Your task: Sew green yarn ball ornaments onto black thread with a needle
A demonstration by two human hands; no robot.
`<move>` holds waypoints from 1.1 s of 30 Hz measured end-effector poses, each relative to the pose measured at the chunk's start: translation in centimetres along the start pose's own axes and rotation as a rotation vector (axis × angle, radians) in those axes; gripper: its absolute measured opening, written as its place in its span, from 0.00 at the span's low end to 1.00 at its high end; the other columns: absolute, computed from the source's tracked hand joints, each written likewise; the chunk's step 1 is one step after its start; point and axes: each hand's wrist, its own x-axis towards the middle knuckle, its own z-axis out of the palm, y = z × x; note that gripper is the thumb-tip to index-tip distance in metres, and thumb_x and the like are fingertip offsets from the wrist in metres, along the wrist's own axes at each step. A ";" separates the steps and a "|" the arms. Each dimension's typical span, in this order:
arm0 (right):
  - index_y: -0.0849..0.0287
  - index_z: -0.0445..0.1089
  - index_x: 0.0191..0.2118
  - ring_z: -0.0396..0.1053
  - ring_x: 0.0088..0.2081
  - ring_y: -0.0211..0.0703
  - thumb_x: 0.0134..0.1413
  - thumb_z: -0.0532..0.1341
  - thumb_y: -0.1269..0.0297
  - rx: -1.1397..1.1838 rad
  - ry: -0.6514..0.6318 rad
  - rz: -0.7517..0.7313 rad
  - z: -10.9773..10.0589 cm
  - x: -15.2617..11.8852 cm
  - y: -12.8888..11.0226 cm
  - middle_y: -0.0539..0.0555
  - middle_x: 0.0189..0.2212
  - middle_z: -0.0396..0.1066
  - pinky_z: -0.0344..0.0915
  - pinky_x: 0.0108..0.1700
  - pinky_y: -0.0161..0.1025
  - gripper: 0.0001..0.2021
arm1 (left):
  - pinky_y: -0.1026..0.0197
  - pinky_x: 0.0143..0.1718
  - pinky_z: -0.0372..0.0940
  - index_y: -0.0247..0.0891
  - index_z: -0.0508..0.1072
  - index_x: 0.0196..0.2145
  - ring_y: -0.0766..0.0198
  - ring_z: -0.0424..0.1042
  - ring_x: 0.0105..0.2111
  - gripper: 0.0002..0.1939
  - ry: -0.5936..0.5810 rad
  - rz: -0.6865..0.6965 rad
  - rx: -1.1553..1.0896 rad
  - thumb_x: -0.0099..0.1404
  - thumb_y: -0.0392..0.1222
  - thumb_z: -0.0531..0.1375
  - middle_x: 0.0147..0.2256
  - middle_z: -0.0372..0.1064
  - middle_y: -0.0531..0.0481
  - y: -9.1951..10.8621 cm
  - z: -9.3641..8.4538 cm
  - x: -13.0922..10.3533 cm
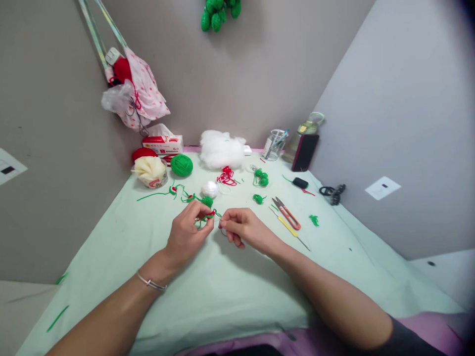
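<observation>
My left hand (pixel 189 230) is closed in a pinch on a small red and green crocheted piece (pixel 210 216). Just to its right, my right hand (pixel 243 228) has thumb and fingers pressed together on something small that I cannot make out. A thin dark loop (pixel 223 232) shows below those fingertips, and a bit of dark green strand lies between the two hands. Behind my left hand are a dark green yarn tuft (pixel 207 201) and a string of green and red crocheted bits (pixel 190 198). A white ball (pixel 210 189) sits just beyond.
To the right lie orange-handled thread snips (pixel 288 215) and a yellow crochet hook (pixel 287 225). Green yarn (pixel 181 165), white stuffing (pixel 222 150), red yarn scraps (pixel 227 176), a glass jar (pixel 275 146) and a phone (pixel 306 153) stand or lie farther back. A bag (pixel 143 91) hangs at left.
</observation>
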 end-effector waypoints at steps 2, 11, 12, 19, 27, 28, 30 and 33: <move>0.58 0.66 0.30 0.58 0.13 0.32 0.52 0.63 0.60 0.131 -0.052 0.012 0.2 0.2 0.3 0.45 0.15 0.67 0.54 0.16 0.30 0.07 | 0.59 0.38 0.63 0.42 0.70 0.30 0.61 0.68 0.32 0.05 0.007 0.056 0.057 0.59 0.35 0.63 0.30 0.68 0.52 -0.1 -0.1 0.0; 0.59 0.67 0.30 0.59 0.14 0.31 0.52 0.65 0.54 0.218 -0.007 -0.075 0.8 0.3 0.6 0.45 0.17 0.68 0.56 0.16 0.29 0.13 | 0.58 0.38 0.65 0.42 0.72 0.34 0.60 0.70 0.34 0.03 -0.035 0.126 0.046 0.63 0.35 0.61 0.32 0.70 0.50 0.1 -0.1 -0.5; 0.59 0.67 0.31 0.59 0.14 0.31 0.53 0.65 0.53 0.207 -0.010 -0.078 0.7 0.3 0.6 0.45 0.17 0.68 0.56 0.16 0.29 0.14 | 0.58 0.39 0.65 0.42 0.73 0.34 0.60 0.70 0.34 0.03 -0.043 0.123 0.041 0.63 0.35 0.61 0.32 0.71 0.50 0.0 -0.2 -0.4; 0.61 0.69 0.29 0.64 0.24 0.33 0.57 0.64 0.52 0.008 -0.076 -0.136 -0.2 0.3 0.5 0.49 0.24 0.68 0.62 0.28 0.32 0.16 | 0.55 0.44 0.66 0.43 0.74 0.38 0.57 0.72 0.40 0.07 0.012 0.261 0.070 0.66 0.33 0.59 0.37 0.73 0.46 0.2 -0.7 0.2; 0.60 0.70 0.30 0.61 0.28 0.35 0.58 0.60 0.63 -0.167 -0.019 -0.248 0.3 0.1 0.7 0.48 0.25 0.67 0.60 0.32 0.34 0.08 | 0.54 0.47 0.66 0.44 0.75 0.39 0.56 0.73 0.42 0.09 -0.026 0.247 0.004 0.65 0.32 0.59 0.39 0.76 0.46 0.7 -0.6 -0.2; 0.60 0.70 0.29 0.61 0.26 0.35 0.57 0.61 0.62 -0.136 -0.006 -0.238 0.3 0.1 0.7 0.47 0.23 0.66 0.59 0.32 0.34 0.09 | 0.55 0.47 0.66 0.43 0.75 0.38 0.56 0.73 0.42 0.08 -0.044 0.215 -0.028 0.64 0.32 0.60 0.38 0.76 0.47 0.8 -0.6 -0.2; 0.60 0.70 0.28 0.61 0.25 0.36 0.57 0.62 0.58 -0.081 -0.017 -0.207 0.0 0.1 0.5 0.48 0.22 0.66 0.60 0.31 0.34 0.11 | 0.56 0.46 0.65 0.43 0.75 0.37 0.58 0.73 0.41 0.06 -0.074 0.088 -0.109 0.64 0.33 0.60 0.37 0.75 0.48 1.1 -0.4 -0.2; 0.61 0.75 0.32 0.67 0.31 0.39 0.58 0.63 0.55 -0.212 -0.034 -0.230 -1.4 0.0 -0.3 0.52 0.28 0.72 0.62 0.36 0.37 0.13 | 0.59 0.44 0.65 0.42 0.74 0.37 0.60 0.72 0.39 0.03 -0.108 -0.148 -0.274 0.64 0.38 0.63 0.37 0.74 0.50 1.3 -0.3 0.1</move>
